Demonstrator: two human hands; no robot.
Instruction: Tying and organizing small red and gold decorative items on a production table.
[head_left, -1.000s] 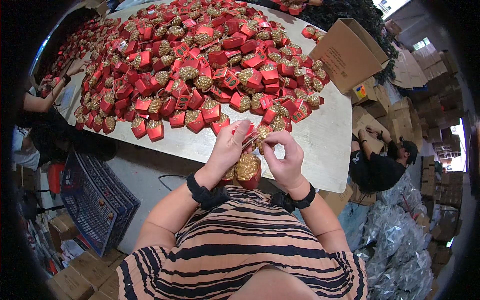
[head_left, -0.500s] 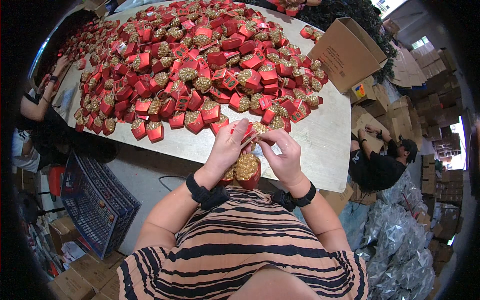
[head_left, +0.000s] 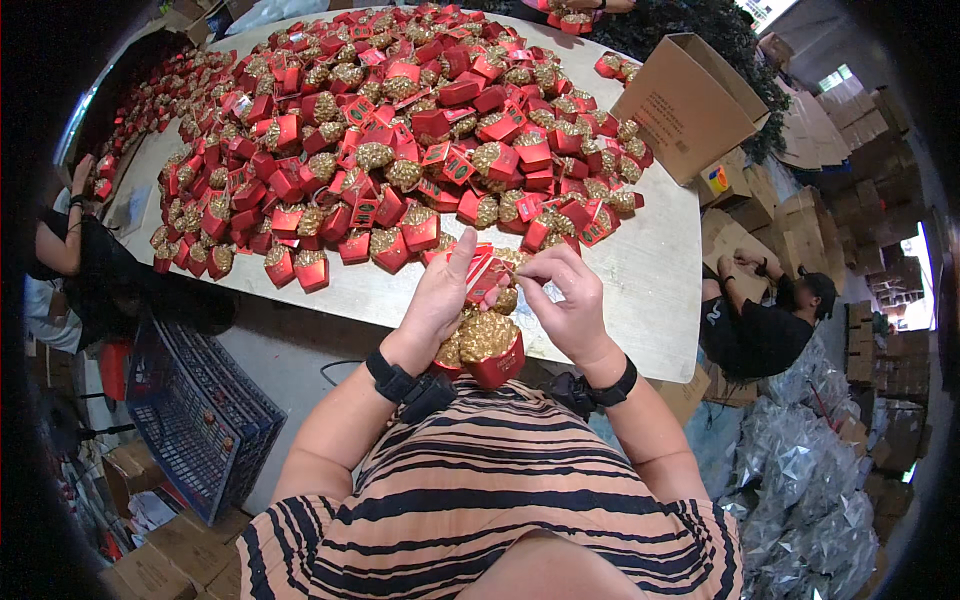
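My left hand [head_left: 438, 302] is closed, thumb pointing up, around red tags [head_left: 484, 276] at the near edge of the table. Below it hang ornaments shaped like red pots heaped with gold nuggets; the closest one [head_left: 492, 340] shows its gold top and red side. My right hand [head_left: 568, 302] pinches what looks like a thin gold cord beside the tags. Just beyond my hands, a big pile of the same ornaments [head_left: 375, 157] spreads over the pale table [head_left: 645, 290].
An open cardboard box [head_left: 690, 110] stands at the table's right end. A blue plastic crate [head_left: 200, 410] lies lower left. Co-workers are at the left and right [head_left: 765, 315]. Silvery wrapped star shapes [head_left: 800, 470] fill the lower right.
The hanging ornaments have swung and turned, so more red side shows. My right hand has shifted slightly, still pinching. At the left, a co-worker's arm has moved.
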